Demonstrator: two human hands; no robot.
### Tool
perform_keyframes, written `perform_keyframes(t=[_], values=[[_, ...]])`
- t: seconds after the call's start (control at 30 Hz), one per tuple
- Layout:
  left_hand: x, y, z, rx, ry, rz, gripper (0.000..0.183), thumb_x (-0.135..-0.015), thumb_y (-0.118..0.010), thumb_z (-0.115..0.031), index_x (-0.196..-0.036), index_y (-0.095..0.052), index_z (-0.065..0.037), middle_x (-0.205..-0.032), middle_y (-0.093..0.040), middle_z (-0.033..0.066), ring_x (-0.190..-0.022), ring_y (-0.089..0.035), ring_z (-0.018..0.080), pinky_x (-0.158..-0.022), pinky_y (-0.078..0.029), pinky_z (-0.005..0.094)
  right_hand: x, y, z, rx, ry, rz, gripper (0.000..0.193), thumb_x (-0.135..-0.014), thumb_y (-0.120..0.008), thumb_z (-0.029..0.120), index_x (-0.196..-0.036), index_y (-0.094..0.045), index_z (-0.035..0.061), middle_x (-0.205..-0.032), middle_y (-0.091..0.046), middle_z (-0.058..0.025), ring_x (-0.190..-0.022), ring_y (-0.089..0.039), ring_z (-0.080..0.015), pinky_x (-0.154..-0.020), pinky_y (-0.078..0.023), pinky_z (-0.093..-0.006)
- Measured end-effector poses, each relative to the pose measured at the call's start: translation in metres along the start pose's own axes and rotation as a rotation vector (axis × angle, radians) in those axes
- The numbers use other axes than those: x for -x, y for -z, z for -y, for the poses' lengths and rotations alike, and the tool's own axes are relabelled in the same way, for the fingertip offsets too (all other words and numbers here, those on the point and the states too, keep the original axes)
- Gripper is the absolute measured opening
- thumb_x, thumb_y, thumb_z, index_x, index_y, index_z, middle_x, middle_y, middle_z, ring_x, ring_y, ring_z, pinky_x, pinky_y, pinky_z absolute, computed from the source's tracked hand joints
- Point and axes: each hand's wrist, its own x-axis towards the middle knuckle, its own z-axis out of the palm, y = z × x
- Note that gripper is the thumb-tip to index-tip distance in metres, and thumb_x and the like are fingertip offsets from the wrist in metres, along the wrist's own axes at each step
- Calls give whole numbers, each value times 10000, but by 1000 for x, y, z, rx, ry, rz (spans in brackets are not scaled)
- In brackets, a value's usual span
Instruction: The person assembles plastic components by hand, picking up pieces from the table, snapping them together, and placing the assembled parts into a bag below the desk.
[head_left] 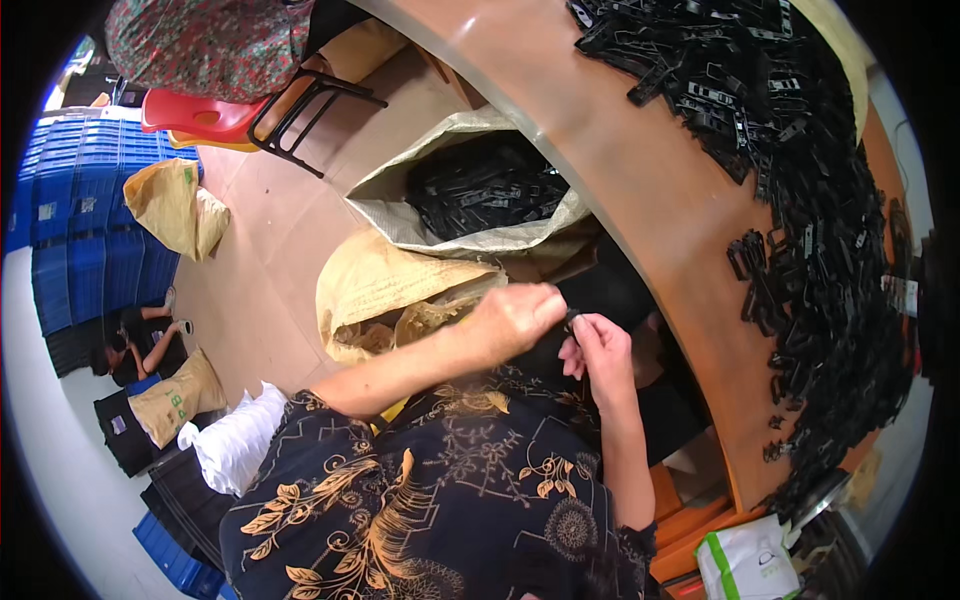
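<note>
By the table, right hand pinches black piece

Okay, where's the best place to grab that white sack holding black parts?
Likely pinch the white sack by its rim's left corner, coming from the left: that pointed flap stands clear of the black parts inside, while the table hems in the right side.

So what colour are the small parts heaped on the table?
The small parts are black, best seen in the head view.
</note>
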Motion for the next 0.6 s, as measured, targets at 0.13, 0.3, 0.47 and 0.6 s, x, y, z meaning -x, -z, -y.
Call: perform_keyframes(t=[0.13, 0.3, 0.47, 0.6], values=[[-11, 18, 39, -117, 124, -76, 103, -780, -608, -56, -790, -507, -72, -694, -526, 105, -638, -599, 297, -553, -493, 413, -2, -12, -8, -273, -16, 155, 200, -1002, -553, 213, -962, -607, 25, -753, -662, -59, -544, -592, -92, -469, -437, -198], [-27, 69, 93, -439, 124, -188, 391, -725, -795, -206, -1068, -641, -99, -1178, -642, 108, -1031, -625, 299, -873, -488, 408, -17, -44, 28, 961, 879, -44, 141, -805, -699, 125, -880, -629, 28, -1163, -606, -126, -1031, -591, -279, -776, -493, -360], [14, 107, 187, -856, 666, 27, 706, -801, -742, -351, -1391, -428, -121, -1366, -504, 154, -1285, -460, 337, -1044, -338, 506, -58, -74, 33, 1531, 1027, 53, 146, -747, -669, 133, -851, -669, 31, -1389, -502, -114, -1277, -466, -317, -864, -492, -408], [42, 117, 226, -598, 910, 203, 496, -862, -679, -380, -1230, -555, -72, -1128, -632, 219, -1092, -587, 386, -922, -437, 498, -85, -81, 13, 1667, 950, 6, 156, -763, -649, 127, -881, -684, 32, -1312, -532, -111, -1200, -512, -307, -805, -536, -387]])
